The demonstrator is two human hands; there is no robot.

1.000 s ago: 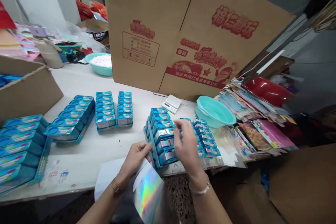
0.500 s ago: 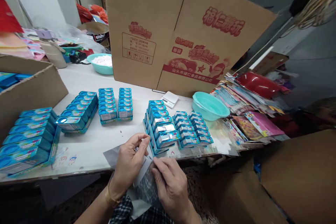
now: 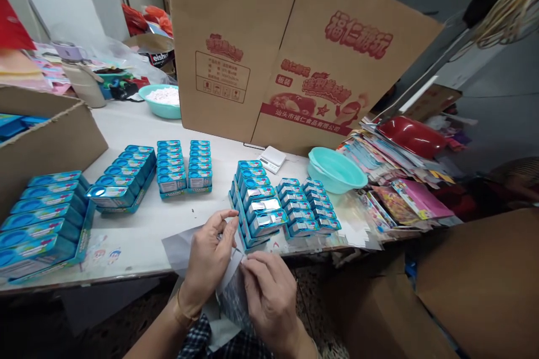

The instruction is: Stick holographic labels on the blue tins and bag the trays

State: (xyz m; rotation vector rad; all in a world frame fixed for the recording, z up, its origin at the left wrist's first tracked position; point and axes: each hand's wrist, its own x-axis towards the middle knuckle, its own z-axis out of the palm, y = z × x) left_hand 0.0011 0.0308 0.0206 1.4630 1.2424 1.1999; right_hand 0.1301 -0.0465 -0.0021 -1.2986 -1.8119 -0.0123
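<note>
Down from the display tray of blue boxes (image 3: pixel 257 206), the right hand (image 3: pixel 269 297) has joined the left hand (image 3: pixel 208 261) on the foil sheet (image 3: pixel 231 293), which no longer flashes rainbow colours as it did a second ago. It now looks dull silver-grey with a pale edge and is bent between the hands. It hangs just off the front edge of the table (image 3: pixel 138 238), below the tray. Both hands pinch its upper edge with thumb and fingertips, close together.
</note>
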